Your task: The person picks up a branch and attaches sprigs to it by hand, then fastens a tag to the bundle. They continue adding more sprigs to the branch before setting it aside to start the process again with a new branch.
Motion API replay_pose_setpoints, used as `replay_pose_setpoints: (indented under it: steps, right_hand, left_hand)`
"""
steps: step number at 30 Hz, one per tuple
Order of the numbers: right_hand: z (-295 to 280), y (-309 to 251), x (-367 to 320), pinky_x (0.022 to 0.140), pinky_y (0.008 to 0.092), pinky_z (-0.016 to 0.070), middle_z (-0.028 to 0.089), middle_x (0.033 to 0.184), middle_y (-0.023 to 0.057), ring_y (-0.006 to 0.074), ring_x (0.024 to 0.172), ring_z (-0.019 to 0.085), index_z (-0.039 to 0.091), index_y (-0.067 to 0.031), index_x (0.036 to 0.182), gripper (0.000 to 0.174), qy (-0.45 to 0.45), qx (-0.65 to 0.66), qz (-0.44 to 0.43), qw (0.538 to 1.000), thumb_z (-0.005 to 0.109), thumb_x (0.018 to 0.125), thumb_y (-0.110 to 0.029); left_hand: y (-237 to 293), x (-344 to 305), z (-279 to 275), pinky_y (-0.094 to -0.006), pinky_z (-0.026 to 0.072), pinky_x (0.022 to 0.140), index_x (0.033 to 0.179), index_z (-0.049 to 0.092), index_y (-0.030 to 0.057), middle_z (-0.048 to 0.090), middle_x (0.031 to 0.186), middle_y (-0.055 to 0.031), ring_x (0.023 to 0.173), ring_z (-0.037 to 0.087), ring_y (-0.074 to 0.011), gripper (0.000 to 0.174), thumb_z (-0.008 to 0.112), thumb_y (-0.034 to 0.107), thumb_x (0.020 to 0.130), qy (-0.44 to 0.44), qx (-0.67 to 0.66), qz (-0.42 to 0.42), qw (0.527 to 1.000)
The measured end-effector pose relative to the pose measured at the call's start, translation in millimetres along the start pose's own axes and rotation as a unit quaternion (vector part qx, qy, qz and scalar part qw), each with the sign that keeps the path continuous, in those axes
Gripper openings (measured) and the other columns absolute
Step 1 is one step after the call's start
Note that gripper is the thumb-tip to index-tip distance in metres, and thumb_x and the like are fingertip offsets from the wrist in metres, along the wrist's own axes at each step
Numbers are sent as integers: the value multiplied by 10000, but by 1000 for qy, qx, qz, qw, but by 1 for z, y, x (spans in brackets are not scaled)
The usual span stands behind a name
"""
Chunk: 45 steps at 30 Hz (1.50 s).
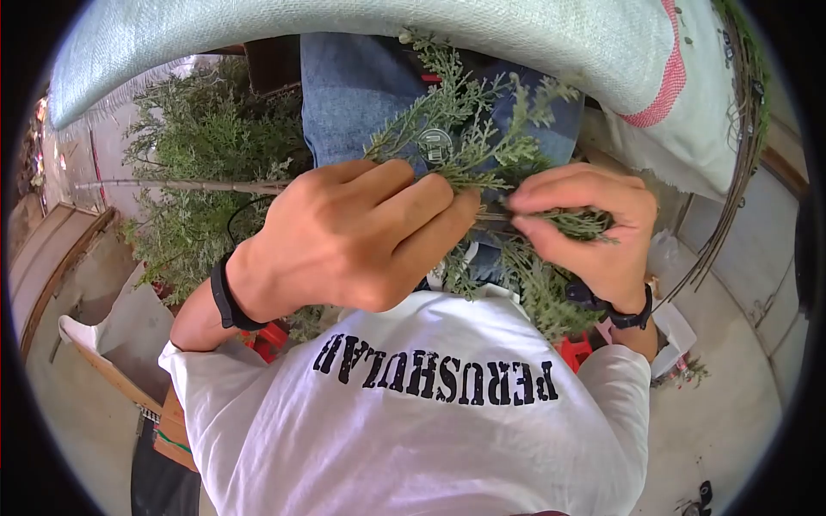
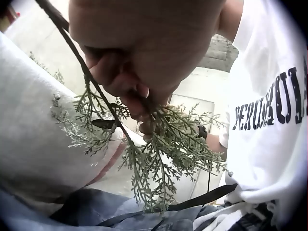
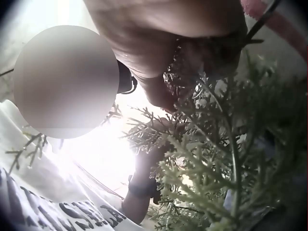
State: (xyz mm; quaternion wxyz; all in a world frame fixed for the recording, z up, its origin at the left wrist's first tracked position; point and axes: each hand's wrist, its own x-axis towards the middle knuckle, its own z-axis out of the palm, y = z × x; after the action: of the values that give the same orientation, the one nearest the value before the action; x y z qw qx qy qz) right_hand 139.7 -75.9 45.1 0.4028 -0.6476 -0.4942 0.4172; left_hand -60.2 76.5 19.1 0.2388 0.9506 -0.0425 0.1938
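My left hand [image 1: 353, 232] is in the middle of the head view, fingers curled round a green branch whose long bare stem [image 1: 189, 185] sticks out to the left. Feathery leaves [image 1: 456, 112] spread above its fingers. To its right, thumb and fingertips of my right hand [image 1: 594, 219] pinch a small leafy sprig [image 1: 581, 224], beside the stems at the left fingertips. The left wrist view shows the dark stem [image 2: 79, 60] passing the left hand [image 2: 144, 43], with foliage [image 2: 168, 139] hanging below. Foliage [image 3: 207, 178] partly hides the right hand [image 3: 178, 29] in the right wrist view.
A white woven sack [image 1: 344, 17] with a red stripe arches over the far side of the lap. Bushy greenery [image 1: 215, 129] stands at the left. Thin bare stems [image 1: 731, 198] hang at the right, and a cardboard piece [image 1: 176, 430] lies lower left.
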Motion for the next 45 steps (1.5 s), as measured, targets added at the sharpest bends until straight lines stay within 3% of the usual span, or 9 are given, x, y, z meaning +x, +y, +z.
replay_pose_setpoints:
  steps: [2,5,10,14,18,25,34,41,45]
  right_hand:
    - [-2,-1,-1,655,246,474,724,877,87,156,796,683,745,-20,903,227,24,-4,3,1000,751,687,48]
    - [-11,-12,3,636,233,502,732,870,59,121,750,690,756,-45,909,224,-63,-39,98,992,765,705,49]
    - [-14,-8,3,684,217,521,732,863,63,114,757,696,749,-32,902,201,-78,1,87,993,786,715,32]
    - [-9,-12,0,729,235,498,732,881,92,142,816,694,732,-1,900,210,-23,33,53,998,809,705,12]
    - [-4,-17,-4,745,220,483,735,874,88,127,821,688,689,9,969,263,2,77,138,987,798,730,24]
    - [-4,-16,-11,805,227,483,730,918,93,115,861,690,583,1,1045,344,19,46,114,992,767,759,56]
    - [1,-13,-15,744,211,520,715,939,48,107,842,705,643,-6,1032,324,44,57,102,992,791,747,45]
    - [-2,-7,-15,756,229,511,705,962,93,146,846,705,624,19,1031,302,-14,-69,-10,997,762,767,67]
    - [8,-7,-13,757,244,519,697,994,95,151,841,707,634,25,1043,304,10,6,4,1000,757,769,74]
  left_hand:
    - [-2,1,0,-237,462,470,918,684,-10,531,743,-8,568,516,-112,328,653,116,617,8,-5,8,1000]
    - [-2,2,1,-234,454,465,907,684,-10,527,733,-6,558,505,-108,323,655,119,612,17,-15,13,1000]
    - [0,5,3,-235,440,453,893,685,-15,522,720,-2,540,491,-104,324,655,122,601,32,-27,12,999]
    - [4,7,-1,-236,430,448,891,688,-19,518,715,2,537,488,-100,338,654,125,587,31,-17,18,999]
    - [5,6,-1,-230,415,445,892,692,-21,507,707,6,534,480,-95,356,654,130,573,32,-7,31,999]
    - [7,5,3,-222,382,438,890,695,-18,488,689,10,523,464,-86,368,658,135,557,36,-6,30,999]
    - [8,4,3,-225,362,432,869,702,-13,473,661,16,522,459,-84,374,651,141,531,29,3,44,999]
    - [4,2,8,-224,362,426,865,705,-13,482,669,16,520,459,-86,372,651,137,530,48,-10,53,997]
    - [3,0,11,-224,371,424,866,706,-14,491,678,15,522,464,-88,367,654,135,535,63,-25,53,996]
